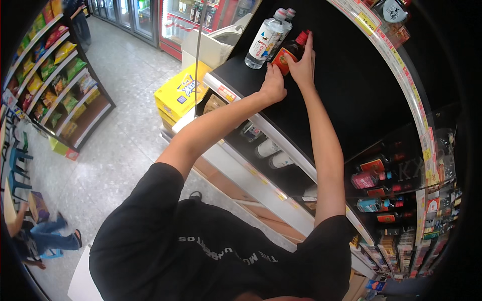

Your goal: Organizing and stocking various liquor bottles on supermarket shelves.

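On the black shelf board (pixel 335 113), a dark flat bottle with a red cap and an orange-red label (pixel 281 60) stands between my hands. My right hand (pixel 303 67) grips its right side, fingers reaching up along the neck and the thumb on the front. Low on the bottle's left, my left hand (pixel 274 83) touches it with its fingertips. Just left of it stands a clear bottle with a white illustrated label (pixel 261 41). A second clear bottle (pixel 289 22) is partly hidden behind that one.
A price-tag rail (pixel 263 126) edges the shelf, with bottles lying on the tier below. Yellow cartons (pixel 180 90) are stacked at the shelf's left end. More bottles (pixel 371 180) fill the right bay. Left, a snack rack (pixel 56 82) and a person carrying a box (pixel 38 206) occupy the aisle.
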Tool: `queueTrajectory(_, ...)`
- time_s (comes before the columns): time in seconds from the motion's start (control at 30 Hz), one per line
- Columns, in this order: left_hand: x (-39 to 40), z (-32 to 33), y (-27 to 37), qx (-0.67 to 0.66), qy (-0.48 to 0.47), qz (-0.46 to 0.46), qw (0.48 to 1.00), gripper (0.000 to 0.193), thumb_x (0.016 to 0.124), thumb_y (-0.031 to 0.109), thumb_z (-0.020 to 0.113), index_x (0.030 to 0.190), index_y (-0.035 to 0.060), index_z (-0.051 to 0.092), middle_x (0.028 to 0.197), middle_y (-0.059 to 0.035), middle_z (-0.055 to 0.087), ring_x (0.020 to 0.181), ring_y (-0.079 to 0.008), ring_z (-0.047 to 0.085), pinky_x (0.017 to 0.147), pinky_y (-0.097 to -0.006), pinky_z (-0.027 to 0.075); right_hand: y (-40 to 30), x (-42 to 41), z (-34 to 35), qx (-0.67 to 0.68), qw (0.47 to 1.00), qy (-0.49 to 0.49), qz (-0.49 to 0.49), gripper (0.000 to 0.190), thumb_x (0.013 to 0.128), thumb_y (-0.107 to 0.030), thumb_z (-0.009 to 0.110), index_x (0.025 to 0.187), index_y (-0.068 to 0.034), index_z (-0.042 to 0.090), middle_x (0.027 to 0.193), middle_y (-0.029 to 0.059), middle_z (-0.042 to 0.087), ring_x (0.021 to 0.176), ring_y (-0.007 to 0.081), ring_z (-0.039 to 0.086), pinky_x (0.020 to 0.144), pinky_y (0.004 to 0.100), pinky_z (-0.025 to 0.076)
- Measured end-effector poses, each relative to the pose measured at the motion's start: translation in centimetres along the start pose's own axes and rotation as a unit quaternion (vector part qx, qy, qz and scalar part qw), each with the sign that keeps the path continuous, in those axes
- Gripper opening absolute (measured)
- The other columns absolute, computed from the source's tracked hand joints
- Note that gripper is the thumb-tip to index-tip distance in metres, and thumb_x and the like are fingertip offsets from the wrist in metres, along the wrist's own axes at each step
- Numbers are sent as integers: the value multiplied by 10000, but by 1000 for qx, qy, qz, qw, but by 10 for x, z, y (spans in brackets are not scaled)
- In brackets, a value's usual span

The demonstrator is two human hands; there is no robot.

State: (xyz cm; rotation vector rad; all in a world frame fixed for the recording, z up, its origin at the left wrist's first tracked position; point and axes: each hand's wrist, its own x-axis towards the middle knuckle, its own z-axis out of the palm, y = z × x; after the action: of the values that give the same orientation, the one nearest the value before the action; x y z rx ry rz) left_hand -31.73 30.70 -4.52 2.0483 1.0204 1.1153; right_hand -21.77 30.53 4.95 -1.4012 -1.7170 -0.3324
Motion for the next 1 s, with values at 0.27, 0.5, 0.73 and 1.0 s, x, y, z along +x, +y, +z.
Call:
queueTrajectory(0.27, 4, 1, 4, -23, -33, -19, 999, 1014, 727, 93, 770, 1452, -216, 132, 1508, -504, 122, 1432, -578, 252, 1209, -471, 289, -2, -25, -12, 77, 991, 76, 80, 905, 885, -141, 718, 1594, -50, 162, 1406, 287, 436, 1238, 389, 531, 1050, 467, 451)
queueTrajectory(0.5, -13, -7, 6, -84, 28, 60, 994, 821, 737, 36, 648, 1411, -218, 254, 1459, -467, 300, 1389, -562, 332, 1190, -500, 291, -38, -75, -32, 176, 976, 68, 107, 547, 997, -98, 608, 1493, -4, 396, 1424, 207, 509, 1292, 275, 551, 1034, 384, 491)
queueTrajectory(0.73, -126, -15, 90, -415, 23, 94, 905, 544, 922, -44, 536, 1444, -6, 386, 1365, -179, 489, 1264, -278, 526, 1073, -370, 441, -93, -161, -84, 332, 933, 81, 111, 325, 999, -6, 500, 1317, 25, 561, 1292, 144, 570, 1166, 211, 595, 979, 316, 494)
queueTrajectory(1.0, -255, 5, 103, -435, -2, -23, 900, 476, 916, -132, 386, 1365, 17, 435, 1329, -121, 518, 1233, -201, 532, 1075, -325, 424, -141, -287, -95, 397, 883, 170, 185, 284, 991, -49, 462, 1223, 32, 604, 1192, 130, 604, 1051, 168, 577, 959, 326, 455)
